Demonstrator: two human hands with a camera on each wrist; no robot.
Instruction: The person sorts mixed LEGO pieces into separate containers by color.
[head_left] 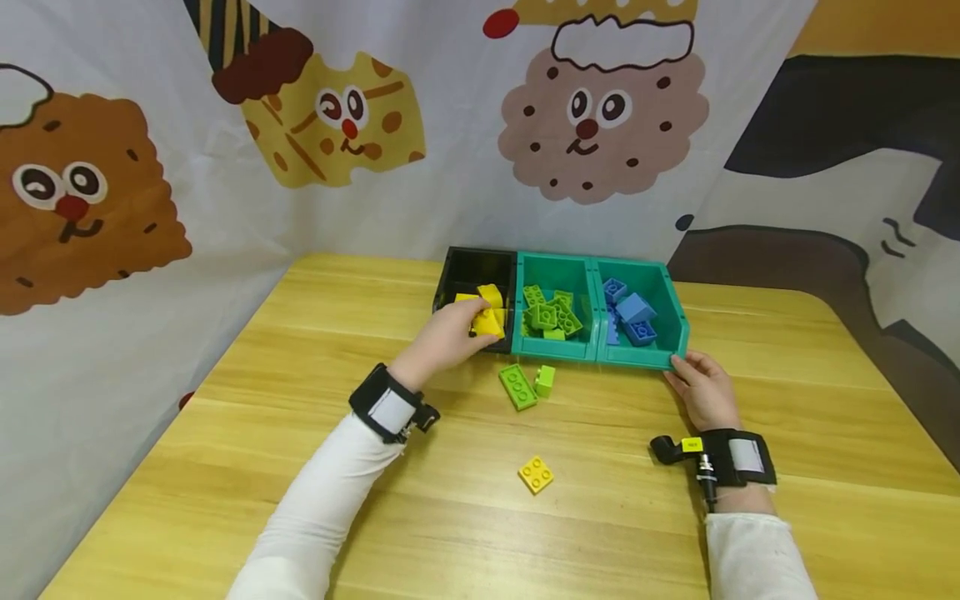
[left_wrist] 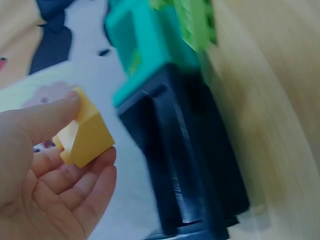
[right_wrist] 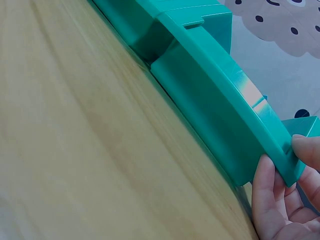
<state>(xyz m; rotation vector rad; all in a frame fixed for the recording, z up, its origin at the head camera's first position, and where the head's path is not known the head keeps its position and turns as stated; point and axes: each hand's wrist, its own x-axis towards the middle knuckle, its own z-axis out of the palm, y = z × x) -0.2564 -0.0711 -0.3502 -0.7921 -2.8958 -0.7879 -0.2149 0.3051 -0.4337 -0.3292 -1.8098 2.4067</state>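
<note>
My left hand [head_left: 444, 340] is over the front of the black bin [head_left: 480, 267]. Between thumb and fingers it pinches a yellow sloped toy brick [left_wrist: 92, 134], seen closely in the left wrist view. Several other yellow bricks [head_left: 491, 294] lie in that bin, partly hidden by the hand. At the far right of the row, my right hand [head_left: 705, 390] grips the front corner of the teal bin [right_wrist: 210, 100] holding blue bricks [head_left: 636, 308]. Its thumb lies on the rim and its fingers are beneath, as the right wrist view shows.
The middle teal bin [head_left: 555, 268] contains several lime green bricks [head_left: 543, 315]. In front of the row lie a flat green brick [head_left: 517, 387] and a small green brick [head_left: 545, 382]. Nearer on the wooden table [head_left: 600, 533] is a square yellow brick [head_left: 536, 474]. A printed curtain [head_left: 450, 167] hangs behind.
</note>
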